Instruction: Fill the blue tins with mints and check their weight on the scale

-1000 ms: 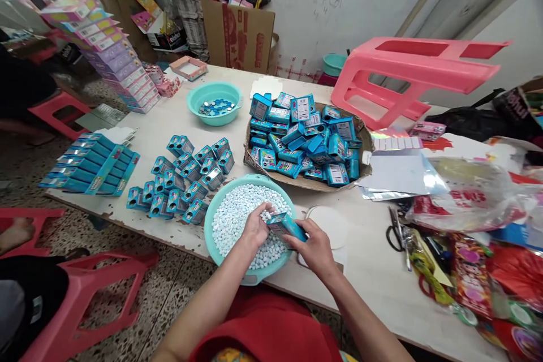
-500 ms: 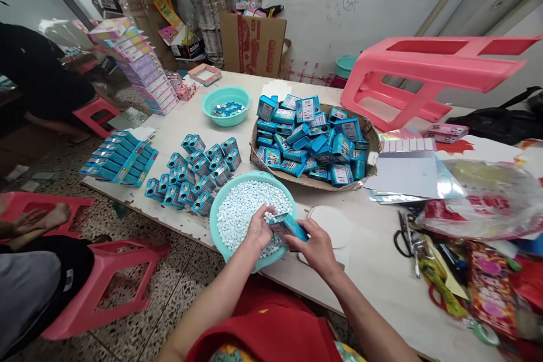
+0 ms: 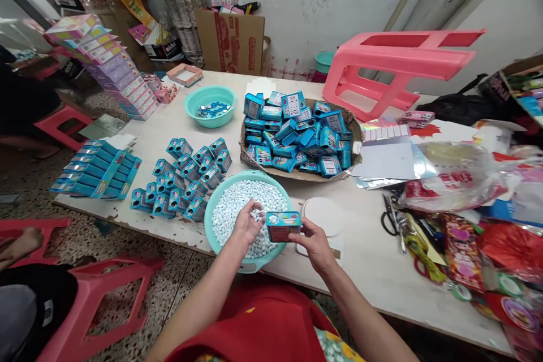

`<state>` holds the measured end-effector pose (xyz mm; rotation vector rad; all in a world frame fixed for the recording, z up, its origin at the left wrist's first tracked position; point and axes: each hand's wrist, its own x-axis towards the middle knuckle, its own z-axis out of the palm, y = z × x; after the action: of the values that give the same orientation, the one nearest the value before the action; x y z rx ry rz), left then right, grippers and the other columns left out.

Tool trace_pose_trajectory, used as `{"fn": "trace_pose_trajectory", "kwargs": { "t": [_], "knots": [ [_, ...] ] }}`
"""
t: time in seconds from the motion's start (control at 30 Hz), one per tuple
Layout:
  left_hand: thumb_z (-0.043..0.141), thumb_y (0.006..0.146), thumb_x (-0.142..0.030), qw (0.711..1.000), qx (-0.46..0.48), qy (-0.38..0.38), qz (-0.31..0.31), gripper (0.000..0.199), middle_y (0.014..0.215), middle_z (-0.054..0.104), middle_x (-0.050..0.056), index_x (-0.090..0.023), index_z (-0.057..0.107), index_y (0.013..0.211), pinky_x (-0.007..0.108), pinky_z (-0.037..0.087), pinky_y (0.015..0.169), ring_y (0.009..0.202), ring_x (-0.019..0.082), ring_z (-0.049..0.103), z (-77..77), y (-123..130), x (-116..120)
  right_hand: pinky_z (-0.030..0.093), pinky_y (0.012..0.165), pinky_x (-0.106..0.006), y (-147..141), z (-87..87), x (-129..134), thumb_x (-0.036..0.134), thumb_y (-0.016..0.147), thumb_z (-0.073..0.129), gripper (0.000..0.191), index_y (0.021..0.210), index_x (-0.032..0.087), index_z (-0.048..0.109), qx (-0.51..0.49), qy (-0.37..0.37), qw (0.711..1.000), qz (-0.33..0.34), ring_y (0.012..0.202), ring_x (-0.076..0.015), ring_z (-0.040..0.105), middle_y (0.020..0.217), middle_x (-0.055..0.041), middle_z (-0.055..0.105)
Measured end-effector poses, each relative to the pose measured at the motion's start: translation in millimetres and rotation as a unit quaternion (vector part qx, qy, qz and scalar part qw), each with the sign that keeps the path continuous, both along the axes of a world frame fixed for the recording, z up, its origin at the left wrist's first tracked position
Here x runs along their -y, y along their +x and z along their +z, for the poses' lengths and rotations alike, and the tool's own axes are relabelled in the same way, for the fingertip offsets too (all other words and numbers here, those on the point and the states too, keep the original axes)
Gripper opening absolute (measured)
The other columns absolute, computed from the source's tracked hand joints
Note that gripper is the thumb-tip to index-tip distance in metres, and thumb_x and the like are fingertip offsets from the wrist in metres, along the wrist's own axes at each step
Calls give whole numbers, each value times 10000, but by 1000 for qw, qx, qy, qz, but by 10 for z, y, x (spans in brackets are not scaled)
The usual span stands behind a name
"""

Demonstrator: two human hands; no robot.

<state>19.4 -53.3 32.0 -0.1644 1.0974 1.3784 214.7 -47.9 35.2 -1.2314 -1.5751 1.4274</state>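
In my right hand point(image 3: 313, 243) is a small blue box point(image 3: 283, 227), gripped at its right end. The box is held level above the right side of a turquoise basin point(image 3: 208, 216), and white pellets show at an opening in its top. My left hand point(image 3: 246, 227) is just left of the box, over the basin, its fingers curled around a few white pellets. The basin is filled with loose white candy-like pellets point(image 3: 235, 195). Similar blue boxes point(image 3: 186, 172) stand in a cluster left of the basin, dark round openings on top.
Behind the basin, a cardboard tray point(image 3: 358, 153) is heaped with blue boxes. A second turquoise basin point(image 3: 190, 107) holds small blue discs. A white round-topped scale point(image 3: 321, 216), scissors point(image 3: 388, 218) and plastic bags lie to the right. An overturned pink stool point(image 3: 339, 73) rests behind; another person sits at left.
My right hand has turned the box from a tilt to level, so its top and side face me. My left hand has drawn slightly away from it. The view has swung right.
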Motion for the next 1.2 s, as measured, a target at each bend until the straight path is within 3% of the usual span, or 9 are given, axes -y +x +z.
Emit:
{"fn": "trace_pose_trajectory", "kwargs": {
  "t": [0.1,0.27,0.47,0.57,0.67,0.77,0.93,1.07,1.2],
  "knots": [
    [630,752,-375,962,-261,15,-79,217,858,602,60,-160,614,733,318,467,774,833,196,578,-96,-33,-1,497,702,-364,291,-122,-93,423,643,741,394,965,206,673,-71,-28,993,-94,764,-219,591,839,-31,680],
    [543,818,-383,689,-689,34,-220,344,1211,546,103,-203,614,1103,449,314,1023,1195,280,437,-397,-37,125,490,768,-362,905,-397,-398,392,581,781,461,972,179,659,-68,-42,978,-195,826,-220,610,898,-40,689],
    [446,875,-484,436,-817,106,-363,579,1485,282,87,-272,349,1404,571,143,1073,1374,319,178,-682,198,399,482,814,-414,1166,-818,-634,440,548,773,469,907,162,654,-18,-37,978,-203,844,-251,621,866,-53,690],
    [430,890,-458,364,-850,117,-363,518,1488,281,72,-304,391,1383,570,133,1074,1374,318,183,-756,188,339,470,853,-436,1180,-884,-630,411,545,786,539,999,169,626,-2,-37,980,-196,907,-265,613,972,-72,672],
    [408,906,-409,346,-881,70,-316,455,1413,398,120,-226,497,1313,548,203,1056,1325,330,283,-844,24,138,425,939,-455,1255,-787,-604,408,601,762,662,1186,200,534,55,16,977,-206,1127,-284,513,1237,-103,551],
    [416,904,-389,343,-891,48,-294,427,1255,529,172,-144,583,1211,472,344,973,1188,325,434,-935,-178,-89,430,938,-449,1342,-550,-729,439,756,631,535,1220,208,498,109,103,954,-258,1145,-259,489,1259,-114,507],
    [430,890,-375,347,-899,20,-267,377,1101,588,158,-159,625,1128,400,419,789,983,304,515,-993,-319,-289,458,896,-401,1152,-61,-1661,458,784,594,480,1183,200,525,134,228,932,-249,1087,-240,512,1185,-113,527],
    [463,862,-405,360,-896,-13,-260,360,945,597,148,-149,652,1032,357,400,757,880,274,528,-961,-286,-286,335,1022,-426,674,163,-2715,486,692,668,730,1280,123,435,189,88,942,-263,1227,-283,401,1298,-170,445],
    [500,829,-400,451,-853,-78,-252,295,916,593,102,-185,648,966,291,383,652,800,231,548,-927,-238,-237,298,1028,-484,302,81,-3339,401,570,754,889,1314,96,375,205,5,943,-263,1257,-343,345,1335,-203,386]
  ]
}}
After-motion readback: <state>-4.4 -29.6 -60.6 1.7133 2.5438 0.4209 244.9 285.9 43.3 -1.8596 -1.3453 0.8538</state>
